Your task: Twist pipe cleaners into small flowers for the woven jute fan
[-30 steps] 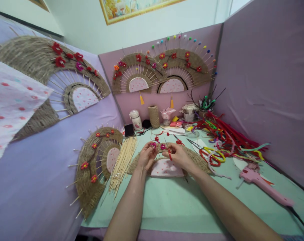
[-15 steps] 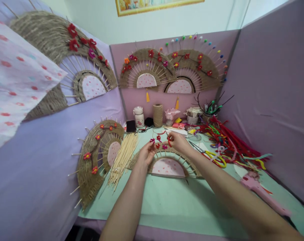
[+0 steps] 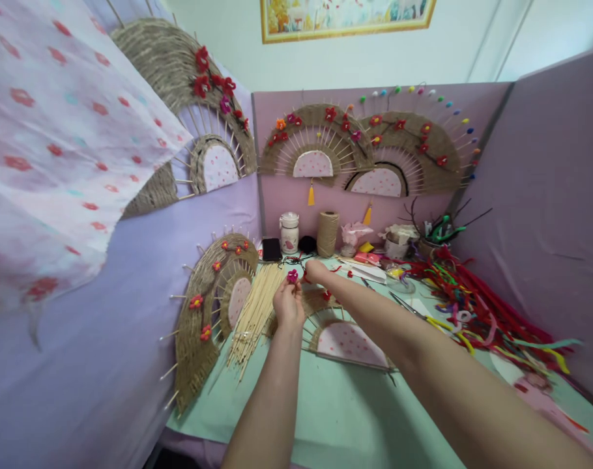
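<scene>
A woven jute fan (image 3: 348,342) with a pink dotted half-round centre lies flat on the green table (image 3: 335,417) under my arms. My left hand (image 3: 287,303) is closed, pinching a small magenta pipe-cleaner flower (image 3: 292,276) just above the fan's left edge. My right hand (image 3: 317,271) reaches past the fan to the back of the table, fingers curled down over small red flowers (image 3: 308,277) lying there. Whether it grips one is hidden.
A bundle of bamboo sticks (image 3: 255,312) lies left of the fan. Another fan (image 3: 213,306) leans on the left wall, more hang behind. A twine spool (image 3: 328,234), white jar (image 3: 289,232), scissors (image 3: 414,309) and a heap of pipe cleaners (image 3: 477,306) fill the back right.
My right hand moved from above the fan's centre away to the back of the table. My left hand rose a little with the magenta flower. The view shifted left and up.
</scene>
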Demonstrator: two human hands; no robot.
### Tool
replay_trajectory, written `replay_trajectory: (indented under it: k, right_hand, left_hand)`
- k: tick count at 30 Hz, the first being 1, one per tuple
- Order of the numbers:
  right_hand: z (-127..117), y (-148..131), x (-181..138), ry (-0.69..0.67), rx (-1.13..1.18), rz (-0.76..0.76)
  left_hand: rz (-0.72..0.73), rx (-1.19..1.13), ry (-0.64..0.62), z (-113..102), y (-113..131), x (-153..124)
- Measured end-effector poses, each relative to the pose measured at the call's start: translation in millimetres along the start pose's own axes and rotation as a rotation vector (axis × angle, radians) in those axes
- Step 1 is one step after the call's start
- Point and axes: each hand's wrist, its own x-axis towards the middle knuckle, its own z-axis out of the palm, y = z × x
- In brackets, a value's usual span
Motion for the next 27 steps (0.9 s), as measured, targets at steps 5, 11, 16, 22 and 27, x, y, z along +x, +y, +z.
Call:
replay_trajectory:
  k: [5, 11, 16, 22, 27]
  right_hand:
    - [17.3, -10.9, 21.2, -0.067, 0.026, 0.061]
    - [11.5, -16.9, 19.5, 0.052, 0.122, 0.019]
    - [2.5, -16.6, -9.3, 0.165, 0.257, -0.018]
    - [-0.8, -6.6, -44.7, 0.260, 0.359, -0.026]
    - [-5.2, 4.8, -57.3, 0.334, 0.351, -0.029]
  left_hand:
    - [0.021, -0.072, 0.046, -1.4, 7.4, 2.0]
    - [0.049, -0.069, 0.045, -5.4, 7.8, 5.8]
    - [0.044, -0.026, -0.008, -4.7, 0.2, 6.3]
    - [-0.082, 0.022, -0.087, -3.0, -6.7, 4.2]
    - [-0.260, 0.003, -0.137, 1.2, -3.3, -0.5]
